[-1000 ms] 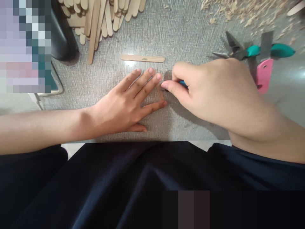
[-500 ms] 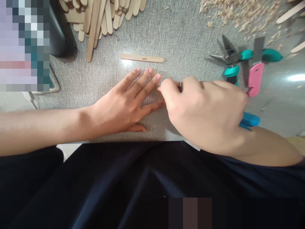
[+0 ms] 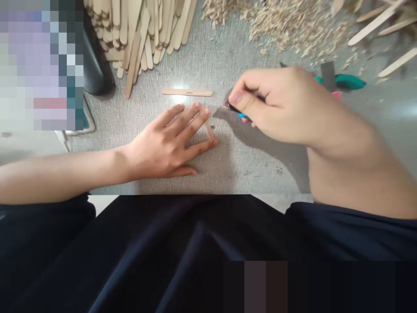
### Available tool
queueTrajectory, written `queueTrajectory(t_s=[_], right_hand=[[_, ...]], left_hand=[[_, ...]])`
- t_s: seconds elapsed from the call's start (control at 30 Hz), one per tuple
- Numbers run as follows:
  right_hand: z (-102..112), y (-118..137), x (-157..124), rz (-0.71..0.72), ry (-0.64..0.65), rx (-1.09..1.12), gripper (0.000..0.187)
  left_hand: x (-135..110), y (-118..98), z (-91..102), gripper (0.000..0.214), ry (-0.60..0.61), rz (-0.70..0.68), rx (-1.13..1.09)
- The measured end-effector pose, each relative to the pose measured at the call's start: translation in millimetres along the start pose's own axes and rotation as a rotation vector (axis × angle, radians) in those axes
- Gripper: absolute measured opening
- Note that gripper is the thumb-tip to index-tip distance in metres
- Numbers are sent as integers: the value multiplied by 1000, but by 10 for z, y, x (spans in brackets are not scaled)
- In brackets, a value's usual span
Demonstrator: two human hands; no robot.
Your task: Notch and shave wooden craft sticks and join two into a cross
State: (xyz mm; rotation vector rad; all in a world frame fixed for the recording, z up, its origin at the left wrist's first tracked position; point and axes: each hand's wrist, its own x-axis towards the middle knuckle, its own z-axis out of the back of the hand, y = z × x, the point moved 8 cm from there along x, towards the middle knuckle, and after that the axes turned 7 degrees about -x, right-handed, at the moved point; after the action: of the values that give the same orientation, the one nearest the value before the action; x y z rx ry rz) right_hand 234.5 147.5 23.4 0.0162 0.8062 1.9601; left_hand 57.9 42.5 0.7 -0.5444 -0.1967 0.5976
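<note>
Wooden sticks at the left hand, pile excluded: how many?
2. One stick lies just beyond the left hand; the second stick shows, partly covered, between its index and middle fingers. The hand could hide more.

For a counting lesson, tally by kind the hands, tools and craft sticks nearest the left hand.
Hands: 2 (left hand, right hand)
Craft sticks: 2 (marked stick, partly covered stick)
Tools: 3 (blue-handled tool, teal-handled pliers, pink tool)
Total: 7

Gray table [image 3: 221, 56], wooden sticks [image 3: 143, 34], wood shavings [image 3: 293, 28]
</note>
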Motion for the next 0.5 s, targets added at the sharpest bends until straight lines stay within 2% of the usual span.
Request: queueTrajectory(t_s=[0.13,0.23,0.3,0.37,0.43,0.5], right_hand=[[229,-26,-35,110,-211,341,35],[317,-57,-41,115,-240,451,30],[306,-108,-25,87,-213,496,24],[231,-160,-7,62,-173,580,20],[118,-180,0,78,-153,706,26],[38,-197,-19,119,-227,817,39]], left_hand=[[0,-20,165,37,-253,-98,211],[41,-29,265,24,-340,-96,357],[100,-24,304,17,-321,-56,396],[165,-14,319,20,-260,1,374],[218,13,308,22,-172,89,337],[237,51,283,24,-87,197,321]])
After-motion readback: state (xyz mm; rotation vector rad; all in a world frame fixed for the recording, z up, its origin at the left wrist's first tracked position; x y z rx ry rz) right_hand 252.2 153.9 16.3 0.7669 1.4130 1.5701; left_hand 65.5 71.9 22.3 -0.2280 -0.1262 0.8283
